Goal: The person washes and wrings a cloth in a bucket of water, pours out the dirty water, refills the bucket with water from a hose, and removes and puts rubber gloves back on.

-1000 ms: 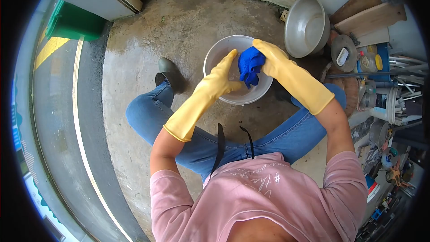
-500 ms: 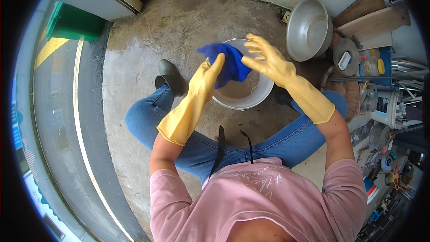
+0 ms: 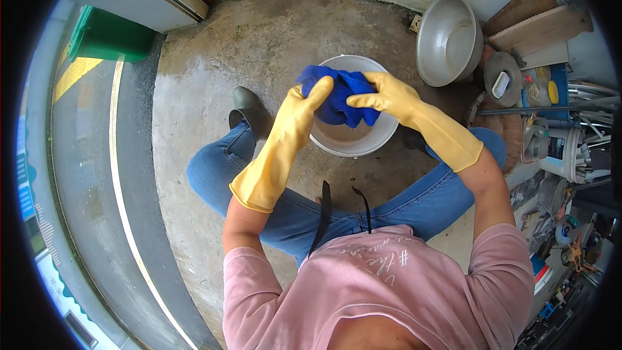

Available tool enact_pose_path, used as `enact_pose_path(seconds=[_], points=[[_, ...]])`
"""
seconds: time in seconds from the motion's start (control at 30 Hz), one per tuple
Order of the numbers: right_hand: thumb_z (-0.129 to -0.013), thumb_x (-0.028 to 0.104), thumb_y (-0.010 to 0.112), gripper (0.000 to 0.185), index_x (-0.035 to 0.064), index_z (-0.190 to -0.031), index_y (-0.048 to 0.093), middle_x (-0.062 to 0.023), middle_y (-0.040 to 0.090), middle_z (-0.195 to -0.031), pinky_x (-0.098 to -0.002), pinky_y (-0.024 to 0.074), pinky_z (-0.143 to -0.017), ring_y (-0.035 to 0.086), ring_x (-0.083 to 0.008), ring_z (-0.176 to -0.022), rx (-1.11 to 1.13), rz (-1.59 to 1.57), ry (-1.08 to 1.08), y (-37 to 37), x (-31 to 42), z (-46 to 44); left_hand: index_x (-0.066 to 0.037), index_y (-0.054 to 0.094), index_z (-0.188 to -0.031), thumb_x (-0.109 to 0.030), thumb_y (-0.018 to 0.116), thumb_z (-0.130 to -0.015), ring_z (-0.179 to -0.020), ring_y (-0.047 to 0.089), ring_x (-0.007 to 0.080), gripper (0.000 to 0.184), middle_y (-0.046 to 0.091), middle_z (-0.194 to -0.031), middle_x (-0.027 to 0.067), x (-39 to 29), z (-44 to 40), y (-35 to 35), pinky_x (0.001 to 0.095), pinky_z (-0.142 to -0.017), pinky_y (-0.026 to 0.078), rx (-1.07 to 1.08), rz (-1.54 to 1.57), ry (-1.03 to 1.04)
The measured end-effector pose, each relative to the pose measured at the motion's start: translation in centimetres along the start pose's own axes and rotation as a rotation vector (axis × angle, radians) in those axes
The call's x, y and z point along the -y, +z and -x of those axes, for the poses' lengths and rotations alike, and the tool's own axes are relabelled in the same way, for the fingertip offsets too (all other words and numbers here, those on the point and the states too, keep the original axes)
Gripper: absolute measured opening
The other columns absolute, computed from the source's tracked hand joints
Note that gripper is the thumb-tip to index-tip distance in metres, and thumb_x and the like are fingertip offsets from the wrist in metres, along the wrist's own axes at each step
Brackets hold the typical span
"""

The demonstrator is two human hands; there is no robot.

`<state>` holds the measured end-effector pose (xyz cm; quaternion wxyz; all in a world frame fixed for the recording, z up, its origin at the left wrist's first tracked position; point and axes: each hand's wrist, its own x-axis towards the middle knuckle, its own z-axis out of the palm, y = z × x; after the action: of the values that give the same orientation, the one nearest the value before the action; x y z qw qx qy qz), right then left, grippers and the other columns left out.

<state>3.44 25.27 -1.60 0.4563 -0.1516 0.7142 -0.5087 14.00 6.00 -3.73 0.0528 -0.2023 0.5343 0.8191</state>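
Observation:
A blue cloth (image 3: 342, 96) is bunched between my two hands, above a round white bucket (image 3: 359, 153) with murky water in it. My left hand (image 3: 303, 105), in a yellow rubber glove, grips the cloth's left side with the thumb on top. On the right side, my right hand (image 3: 387, 98), gloved the same way, pinches the cloth between thumb and fingers. Part of the fingers of each hand is hidden behind the cloth.
A metal basin (image 3: 449, 40) leans near the wall at the upper right. Beside it are wooden boards (image 3: 541, 29), a white brush (image 3: 500, 84) and a white pail (image 3: 562, 154). A green bin (image 3: 110, 35) stands at the upper left. My boot (image 3: 249, 109) is left of the bucket.
The cloth went from my right hand to my left, opened out, and is now held by both. My right hand, spread half a second ago, has closed on its right side.

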Motion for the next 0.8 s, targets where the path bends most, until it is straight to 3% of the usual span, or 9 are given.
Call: enact_pose_path(seconds=[0.03,0.07,0.17,0.27,0.37,0.5,0.6,0.7,0.8], points=[[-0.084,0.030,0.080,0.056,0.0048,-0.131,0.062,-0.0040,0.070,-0.105,-0.0265,0.0491,-0.077,0.062,-0.0104,-0.087,-0.043,0.038,0.012,-0.2,0.3,0.1,-0.004,0.069,-0.113,-0.033,0.063,-0.097,-0.090,0.063,0.0147,0.034,0.071,-0.100,0.0058,-0.6,0.0,0.2,0.0314,-0.085,0.048,-0.032,0.034,-0.013],[-0.086,0.027,0.077,0.048,0.0048,-0.127,0.064,0.0001,0.070,-0.092,-0.0239,0.0452,-0.061,0.056,-0.0065,-0.070,-0.079,0.019,-0.061,-0.6,0.2,0.0,-0.004,0.069,-0.113,-0.032,0.063,-0.097,-0.090,0.064,0.0149,0.033,0.072,-0.100,0.0064,-0.9,-0.1,0.3,0.0316,-0.085,0.049,-0.065,0.070,-0.025],[-0.092,0.030,0.070,0.035,0.0040,-0.115,0.070,0.0009,0.068,-0.085,-0.0228,0.0444,-0.060,0.055,-0.0057,-0.069,-0.110,-0.033,-0.135,-1.7,1.2,0.6,-0.004,0.069,-0.113,-0.031,0.065,-0.095,-0.090,0.064,0.0154,0.033,0.072,-0.098,0.0067,-0.6,-1.0,-0.6,0.0318,-0.084,0.049,-0.101,0.078,-0.120],[-0.095,0.033,0.066,0.034,0.0033,-0.110,0.071,0.0015,0.067,-0.084,-0.0247,0.0461,-0.062,0.055,-0.0065,-0.070,-0.177,-0.033,-0.168,-2.1,0.5,0.3,-0.002,0.069,-0.113,-0.030,0.066,-0.094,-0.090,0.064,0.0165,0.034,0.071,-0.099,0.0064,0.2,-1.7,-1.6,0.0313,-0.083,0.049,-0.096,0.061,-0.155],[-0.096,0.035,0.064,0.038,0.0014,-0.111,0.069,0.0010,0.067,-0.085,-0.0268,0.0488,-0.069,0.057,-0.0081,-0.075,-0.275,0.006,-0.219,-2.1,-0.8,-0.2,-0.001,0.069,-0.111,-0.027,0.064,-0.094,-0.090,0.064,0.0169,0.031,0.072,-0.097,0.0065,2.5,-3.0,-3.0,0.0325,-0.083,0.049,-0.188,-0.173,-0.146],[-0.098,0.034,0.060,0.038,-0.0006,-0.113,0.067,0.0005,0.067,-0.093,-0.0274,0.0485,-0.081,0.058,-0.0088,-0.087,-0.221,-0.161,-0.301,-2.0,-0.4,0.2,-0.001,0.063,-0.125,-0.022,0.051,-0.100,-0.105,0.064,0.0214,0.034,0.069,-0.114,0.0104,1.3,-1.9,-1.3,0.0365,-0.099,0.047,-0.113,0.071,-0.122],[-0.099,0.032,0.058,0.037,-0.0010,-0.115,0.066,0.0003,0.067,-0.100,-0.0269,0.0471,-0.085,0.057,-0.0081,-0.093,-0.181,-0.228,-0.362,-2.1,-0.7,0.2,0.000,0.058,-0.131,-0.023,0.046,-0.102,-0.112,0.062,0.0241,0.038,0.066,-0.122,0.0121,1.8,-2.8,-2.1,0.0380,-0.105,0.044,-0.127,0.023,-0.132],[-0.100,0.031,0.057,0.037,-0.0003,-0.117,0.065,0.0000,0.067,-0.103,-0.0274,0.0468,-0.087,0.057,-0.0082,-0.095,-0.160,-0.198,-0.338,-2.1,-0.6,0.5,-0.005,0.060,-0.128,-0.021,0.048,-0.103,-0.111,0.064,0.0221,0.033,0.065,-0.125,0.0089,1.2,-2.5,-1.6,0.0434,-0.105,0.045,-0.112,0.165,-0.114],[-0.099,0.035,0.058,0.041,0.0013,-0.120,0.064,-0.0027,0.067,-0.105,-0.0294,0.0470,-0.088,0.058,-0.0110,-0.097,-0.201,-0.119,-0.274,-2.3,-0.9,0.3,-0.006,0.061,-0.121,-0.022,0.049,-0.101,-0.107,0.064,0.0226,0.028,0.067,-0.119,0.0082,-0.3,-2.0,-1.8,0.0425,-0.104,0.046,-0.183,0.224,-0.055]])
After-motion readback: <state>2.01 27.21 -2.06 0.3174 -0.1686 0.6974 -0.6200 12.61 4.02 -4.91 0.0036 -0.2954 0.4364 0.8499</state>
